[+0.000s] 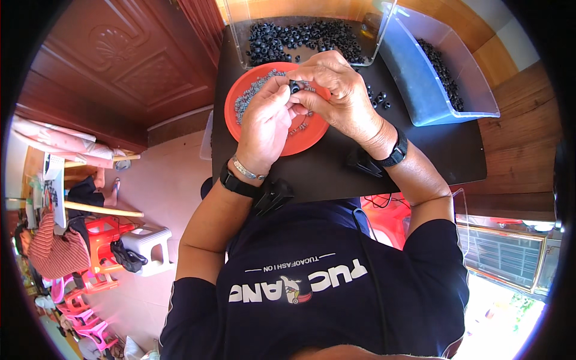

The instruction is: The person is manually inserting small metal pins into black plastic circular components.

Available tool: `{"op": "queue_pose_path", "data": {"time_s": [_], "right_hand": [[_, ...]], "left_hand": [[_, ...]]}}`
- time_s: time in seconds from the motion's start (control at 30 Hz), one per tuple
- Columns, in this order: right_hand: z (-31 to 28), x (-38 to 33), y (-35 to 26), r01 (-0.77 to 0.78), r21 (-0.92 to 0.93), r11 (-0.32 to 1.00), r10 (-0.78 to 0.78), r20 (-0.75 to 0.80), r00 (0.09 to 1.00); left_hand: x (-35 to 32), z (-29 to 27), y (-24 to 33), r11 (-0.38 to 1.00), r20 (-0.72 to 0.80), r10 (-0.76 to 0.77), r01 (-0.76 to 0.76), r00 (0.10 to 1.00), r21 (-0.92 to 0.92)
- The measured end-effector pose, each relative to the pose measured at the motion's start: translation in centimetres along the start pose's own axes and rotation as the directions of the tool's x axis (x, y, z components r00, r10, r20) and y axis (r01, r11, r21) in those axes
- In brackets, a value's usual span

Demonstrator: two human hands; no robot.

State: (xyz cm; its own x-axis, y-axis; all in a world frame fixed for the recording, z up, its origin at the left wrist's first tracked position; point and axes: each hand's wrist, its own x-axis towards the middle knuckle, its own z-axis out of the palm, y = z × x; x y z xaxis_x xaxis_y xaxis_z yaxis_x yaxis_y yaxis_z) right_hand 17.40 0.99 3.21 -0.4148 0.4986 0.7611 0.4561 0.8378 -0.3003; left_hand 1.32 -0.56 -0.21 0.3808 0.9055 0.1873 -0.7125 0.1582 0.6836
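Both hands meet over the orange plate [312, 139], pinching one small black ring [294, 87] between them: left hand [268, 123] from the left, right hand [339, 90] on the right, far-side fingertips.

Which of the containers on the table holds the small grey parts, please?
The round orange plate under the hands holds the grey parts. The clear bin behind it and the blue-tinted bin to its right both hold black rings.

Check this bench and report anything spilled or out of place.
A few small black rings lie loose on the black table, between the orange plate and the tilted blue bin. Otherwise nothing stands out.
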Motion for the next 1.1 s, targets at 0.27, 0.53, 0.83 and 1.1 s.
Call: {"op": "queue_pose_path", "data": {"time_s": [0.27, 0.53, 0.83, 1.1], "right_hand": [[0.0, 0.1, -0.4, 0.095, -0.164, 0.982, -0.093, 0.023, 0.995], [0.2, -0.2, -0.5, 0.125, -0.193, 0.973, -0.129, -0.005, 0.992], [0.2, -0.3, 0.6, 0.018, -0.033, 0.999, -0.018, 0.000, 1.000], [0.2, -0.3, 0.6, 0.028, -0.009, 1.000, -0.028, -0.036, 0.999]], "left_hand": [[-0.1, -0.1, 0.0, 1.000, 0.024, 0.013, -0.013, 1.000, -0.012], [-0.4, 0.5, 0.3, 0.999, 0.021, 0.026, -0.026, 0.999, -0.020], [0.0, -0.3, -0.1, 1.000, -0.011, 0.000, 0.000, 1.000, -0.003], [0.0, -0.1, 0.0, 0.989, -0.018, 0.078, -0.075, 0.997, 0.130]]}}
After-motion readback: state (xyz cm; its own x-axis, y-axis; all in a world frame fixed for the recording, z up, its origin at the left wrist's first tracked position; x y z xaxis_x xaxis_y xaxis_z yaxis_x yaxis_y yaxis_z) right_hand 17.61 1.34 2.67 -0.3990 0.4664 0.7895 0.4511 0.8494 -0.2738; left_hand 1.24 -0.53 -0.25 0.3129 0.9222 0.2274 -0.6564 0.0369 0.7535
